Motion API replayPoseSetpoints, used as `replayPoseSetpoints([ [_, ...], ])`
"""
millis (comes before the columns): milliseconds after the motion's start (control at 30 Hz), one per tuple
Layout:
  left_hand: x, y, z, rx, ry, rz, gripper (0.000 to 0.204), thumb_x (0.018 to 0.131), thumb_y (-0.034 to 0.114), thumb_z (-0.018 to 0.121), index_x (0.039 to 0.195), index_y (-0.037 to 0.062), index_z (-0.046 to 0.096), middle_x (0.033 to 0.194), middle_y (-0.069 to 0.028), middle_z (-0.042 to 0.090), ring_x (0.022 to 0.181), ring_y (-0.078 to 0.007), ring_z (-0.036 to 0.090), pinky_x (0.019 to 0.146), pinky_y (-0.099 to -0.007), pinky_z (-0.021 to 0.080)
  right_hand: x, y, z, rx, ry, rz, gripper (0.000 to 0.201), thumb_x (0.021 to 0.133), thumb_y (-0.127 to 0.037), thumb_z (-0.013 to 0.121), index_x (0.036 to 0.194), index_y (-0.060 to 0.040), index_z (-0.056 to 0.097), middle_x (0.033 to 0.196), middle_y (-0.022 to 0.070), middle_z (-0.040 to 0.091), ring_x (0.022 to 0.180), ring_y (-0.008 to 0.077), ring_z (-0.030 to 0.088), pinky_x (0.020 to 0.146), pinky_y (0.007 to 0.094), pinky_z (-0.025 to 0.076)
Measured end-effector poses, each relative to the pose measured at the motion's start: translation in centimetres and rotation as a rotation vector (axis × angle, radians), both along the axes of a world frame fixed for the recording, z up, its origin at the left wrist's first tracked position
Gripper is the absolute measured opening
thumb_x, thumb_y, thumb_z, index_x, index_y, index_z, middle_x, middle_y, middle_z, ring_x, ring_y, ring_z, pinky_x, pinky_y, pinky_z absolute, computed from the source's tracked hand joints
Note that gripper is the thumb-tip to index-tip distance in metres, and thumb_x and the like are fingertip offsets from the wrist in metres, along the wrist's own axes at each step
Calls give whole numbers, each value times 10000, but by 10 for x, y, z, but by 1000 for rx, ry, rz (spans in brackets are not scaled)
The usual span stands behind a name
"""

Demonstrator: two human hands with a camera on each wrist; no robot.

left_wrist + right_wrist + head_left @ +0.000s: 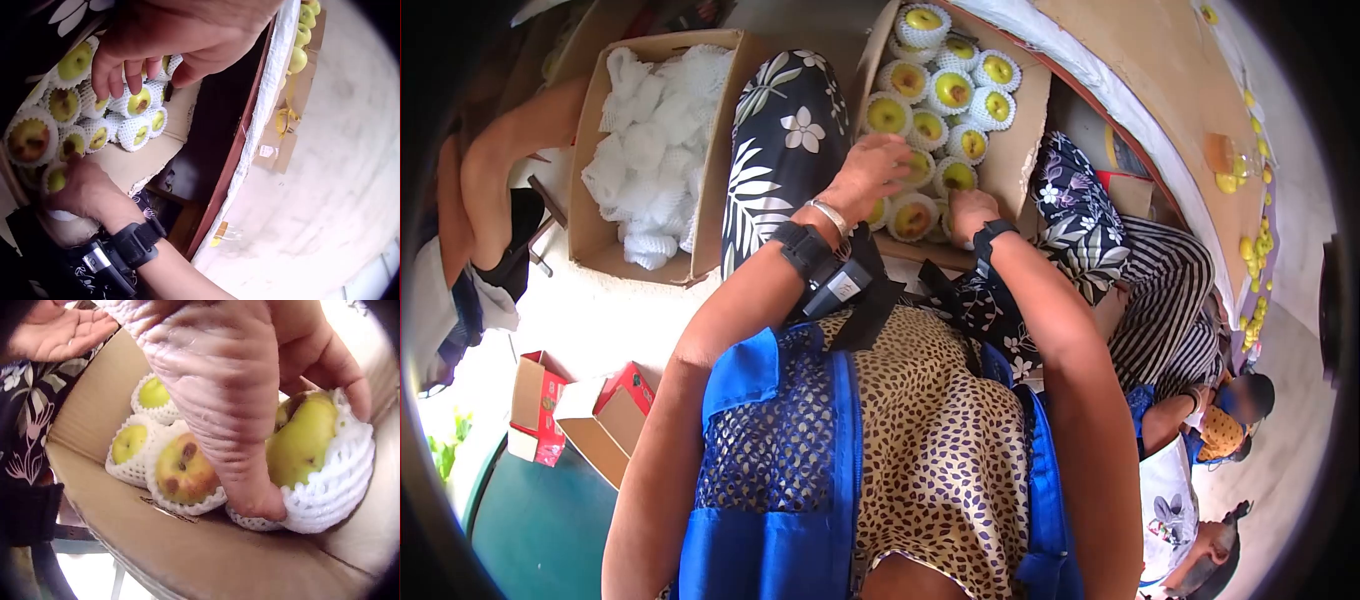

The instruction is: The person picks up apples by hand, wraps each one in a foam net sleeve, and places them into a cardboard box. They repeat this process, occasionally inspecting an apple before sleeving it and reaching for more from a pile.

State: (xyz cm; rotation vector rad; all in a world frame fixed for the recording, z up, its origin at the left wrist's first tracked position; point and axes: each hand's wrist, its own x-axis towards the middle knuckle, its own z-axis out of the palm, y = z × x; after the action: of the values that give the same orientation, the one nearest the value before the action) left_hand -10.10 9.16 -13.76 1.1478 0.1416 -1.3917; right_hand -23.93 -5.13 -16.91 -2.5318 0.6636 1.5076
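My right hand (973,213) reaches into the near right corner of a cardboard box (1025,150). It grips a yellow-green apple (306,444) wrapped in a white foam net (337,481), thumb on the near side and fingers over the far side. Above the apples on the left, my left hand (878,168) hovers with relaxed fingers, holding nothing. Several other netted apples fill the box, among them a brown-spotted one (184,469) beside the right thumb. Part of the gripped apple is hidden behind the right hand.
To the left stands a carton (580,210) of loose white foam nets (660,140). Red boxes (545,410) lie below it near a green surface (540,520). A raised ledge (231,162) runs along the right, with loose apples (299,59) beyond. Other people sit close on both sides.
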Motion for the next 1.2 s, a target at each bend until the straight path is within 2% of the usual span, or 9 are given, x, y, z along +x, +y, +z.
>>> replayPoseSetpoints([
  [67,2,4,0,0,8,10,306,847,308,581,1082,129,502,1142,-89,541,1058,-235,498,905,-399,388,2,1,-15,-8,81,-63,435,608,-177,736,986,4,619,1023,169,629,1002,275,592,832,338,492],
  [167,0,2,2,38,19,28,282,850,303,571,1063,129,507,1135,-86,545,1041,-229,505,897,-391,391,3,-2,-6,79,52,1,683,580,-256,759,1158,-12,489,1116,186,579,1048,293,561,851,369,477],
  [400,0,-2,-1,30,30,4,269,862,274,541,1071,115,485,1139,-90,536,1034,-230,505,895,-384,391,0,-2,18,208,-58,-186,795,595,-231,771,1246,-17,368,1190,198,519,1136,330,487,924,361,431],
  [467,-1,-5,5,30,21,-7,266,862,269,539,1069,113,480,1137,-89,535,1031,-230,506,891,-380,392,-21,0,-6,199,-87,-198,840,591,-234,779,1265,-25,324,1218,198,495,1149,335,474,935,371,423],
  [667,-3,-3,1,86,-70,-49,288,855,250,547,1090,93,492,1093,-80,552,1009,-200,508,863,-358,402,-9,-2,2,225,4,-125,846,598,-202,784,1273,-41,301,1260,200,459,1157,334,466,942,393,418],
  [867,-25,-16,-43,192,-661,-490,266,833,182,552,1063,48,545,920,-83,617,850,-178,577,748,-297,452,-10,-26,6,264,18,-43,777,623,-242,742,1255,5,363,1177,211,516,1121,317,490,916,365,430],
  [1033,-28,-21,-48,85,-1069,-680,319,786,130,543,1096,54,542,956,-178,618,893,-310,592,771,-371,464,-10,-56,-10,116,-118,-97,496,734,-111,609,1206,-38,475,1128,175,570,1068,301,542,894,345,446],
  [1133,-46,-29,-58,-32,-1197,-871,362,760,128,546,1114,55,533,973,-209,603,935,-362,567,794,-398,458,-14,-71,-4,288,-380,-278,466,735,-95,585,1189,-37,500,1101,166,589,1028,281,573,866,335,463],
  [1200,-51,-35,-65,-62,-1233,-1009,384,752,136,551,1126,53,525,972,-218,594,940,-377,556,801,-409,454,-9,-65,3,338,-258,-270,393,745,-118,548,1126,-23,555,1153,174,560,1065,308,542,868,366,451],
])
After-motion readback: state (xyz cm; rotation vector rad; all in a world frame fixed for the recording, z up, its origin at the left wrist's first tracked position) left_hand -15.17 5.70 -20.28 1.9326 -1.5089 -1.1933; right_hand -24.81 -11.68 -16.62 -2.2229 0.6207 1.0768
